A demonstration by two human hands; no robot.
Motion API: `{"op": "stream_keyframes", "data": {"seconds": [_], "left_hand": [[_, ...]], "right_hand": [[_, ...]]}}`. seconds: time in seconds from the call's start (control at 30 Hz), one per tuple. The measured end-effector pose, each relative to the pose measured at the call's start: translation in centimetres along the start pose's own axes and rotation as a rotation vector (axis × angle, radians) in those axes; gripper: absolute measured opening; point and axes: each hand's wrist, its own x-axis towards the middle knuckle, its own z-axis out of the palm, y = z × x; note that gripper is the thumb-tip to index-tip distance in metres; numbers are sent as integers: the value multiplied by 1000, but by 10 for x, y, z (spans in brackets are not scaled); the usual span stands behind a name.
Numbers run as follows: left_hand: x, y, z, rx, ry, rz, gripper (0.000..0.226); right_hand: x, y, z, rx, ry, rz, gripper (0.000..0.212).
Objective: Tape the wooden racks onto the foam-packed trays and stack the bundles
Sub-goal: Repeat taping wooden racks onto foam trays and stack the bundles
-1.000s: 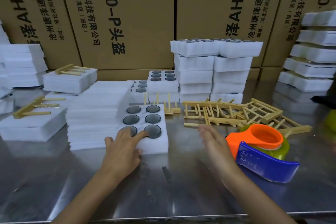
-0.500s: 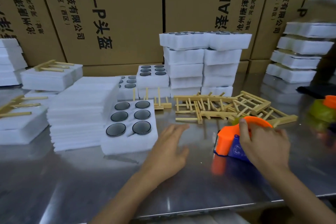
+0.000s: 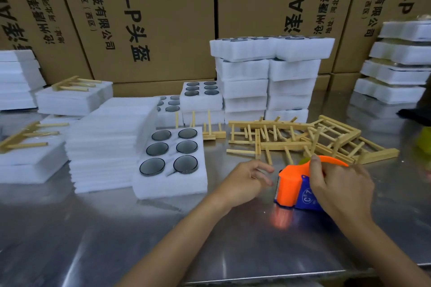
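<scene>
A white foam tray (image 3: 171, 184) with six dark round dishes lies on the steel table in front of me. To its right my right hand (image 3: 338, 189) grips an orange and blue tape dispenser (image 3: 293, 191), its toothed edge facing left. My left hand (image 3: 242, 180) hovers just left of the dispenser with loosely curled fingers that hold nothing. A loose heap of wooden racks (image 3: 300, 140) lies behind both hands. Taped bundles with racks on top (image 3: 74, 93) sit at the left.
A stack of thin foam sheets (image 3: 107, 142) stands beside the tray. Tall piles of foam trays (image 3: 268, 79) rise at the back centre and far right (image 3: 396, 70). Cardboard boxes (image 3: 144, 18) wall off the back. The table edge (image 3: 303, 275) runs near me.
My left hand left the foam tray and moved right toward the dispenser. My right hand took hold of the dispenser, turned it and drew it nearer.
</scene>
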Motion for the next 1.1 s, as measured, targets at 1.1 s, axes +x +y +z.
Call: {"op": "stream_keyframes", "data": {"seconds": [1.1], "left_hand": [[-43, -4, -237, 982, 660, -487, 72]], "right_hand": [[6, -86, -7, 346, -97, -229, 28]]}}
